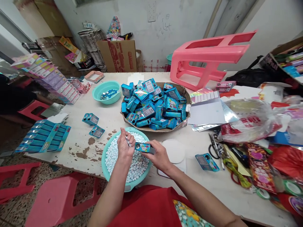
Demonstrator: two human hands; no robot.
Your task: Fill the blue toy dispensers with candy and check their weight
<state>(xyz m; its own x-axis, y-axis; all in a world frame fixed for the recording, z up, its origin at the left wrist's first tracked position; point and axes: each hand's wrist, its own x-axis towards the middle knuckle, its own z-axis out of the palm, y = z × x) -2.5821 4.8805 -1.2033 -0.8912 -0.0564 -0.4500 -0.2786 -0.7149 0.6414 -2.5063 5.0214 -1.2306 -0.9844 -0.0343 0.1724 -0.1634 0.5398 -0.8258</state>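
Note:
My right hand (160, 154) grips a small blue candy box (142, 147) printed with lettering, a round dark opening showing at its left end. Just left of that box, my left hand (125, 146) is closed with the thumb up, and a few white candies show between its fingers. Both hands are over a turquoise basin (104, 164) filled with small white candies (136, 171). Behind it, a cardboard tray (151, 128) is heaped with similar blue boxes (151, 105).
Blue boxes stand in rows (44, 135) at left, near loose boxes (96, 131). A second turquoise bowl (106, 100) holds blue pieces. A pink stool (208, 53) lies on the table at the back. Scissors (214, 146), bags and tape clutter the right side.

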